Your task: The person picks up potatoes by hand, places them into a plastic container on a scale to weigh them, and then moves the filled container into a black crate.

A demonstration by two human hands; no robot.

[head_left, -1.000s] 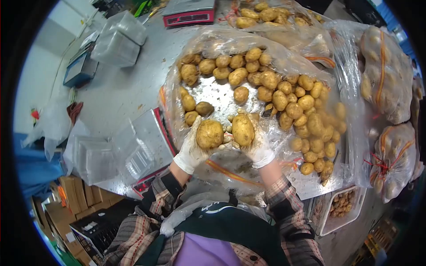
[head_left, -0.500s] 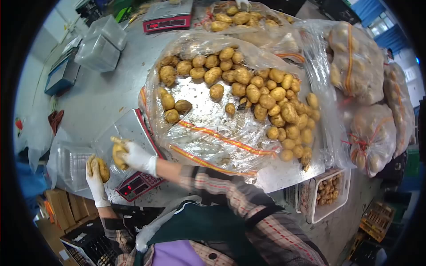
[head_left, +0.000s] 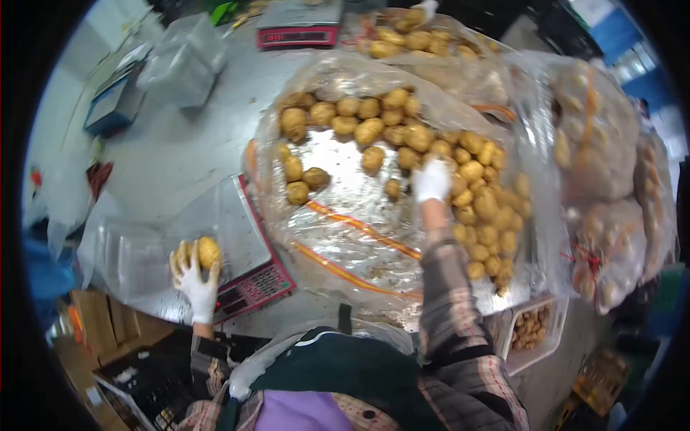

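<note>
My left hand, in a white glove, has its fingers curled around a potato above the near edge of the scale with a red frame. A clear plastic tray lies just left of that hand. My right hand, also gloved in white, reaches into the potato pile on an opened clear plastic bag. Blur and the surrounding potatoes hide its fingertips, so I cannot see whether it grips one.
Stacked clear containers stand at the back left. A second scale sits at the far edge, beside another bag of potatoes where someone's gloved hand shows. Full potato sacks stand on the right; a white crate is below the table.
My right hand has left the scale, where it had a potato, and moved right to the pile. My left hand has shifted right toward the scale. The view has tilted slightly.
</note>
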